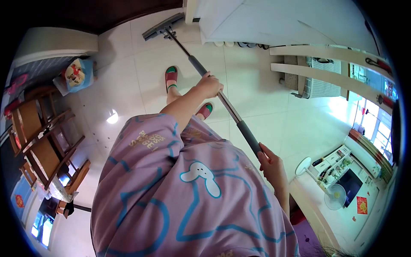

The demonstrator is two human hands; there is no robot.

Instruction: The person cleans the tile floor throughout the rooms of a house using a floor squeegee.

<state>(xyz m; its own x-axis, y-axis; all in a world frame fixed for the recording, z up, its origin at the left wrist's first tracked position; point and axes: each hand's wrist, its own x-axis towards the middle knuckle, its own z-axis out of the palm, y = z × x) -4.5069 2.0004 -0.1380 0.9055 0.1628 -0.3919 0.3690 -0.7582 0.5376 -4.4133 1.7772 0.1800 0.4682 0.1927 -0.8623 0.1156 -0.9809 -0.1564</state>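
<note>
A mop with a long grey head (163, 27) reaches across the pale tiled floor, its head flat on the tiles near a dark doorway. Its metal pole (229, 106) slants down toward my right side and carries two dark grey grips. My left hand (209, 85) is wrapped around the pole just below the upper grip. Around the end of the lower grip, close to my hip, my right hand (271, 162) is closed, with part of its fingers hidden. My feet in red slippers (171, 75) stand beside the pole.
Wooden chairs (45, 145) stand at the left, with a blue printed bag (79, 75) beyond them. A white wall (278, 21) edges the floor at upper right, shoes (246, 44) along its base. A white fan (335, 197) is on the cabinet at lower right.
</note>
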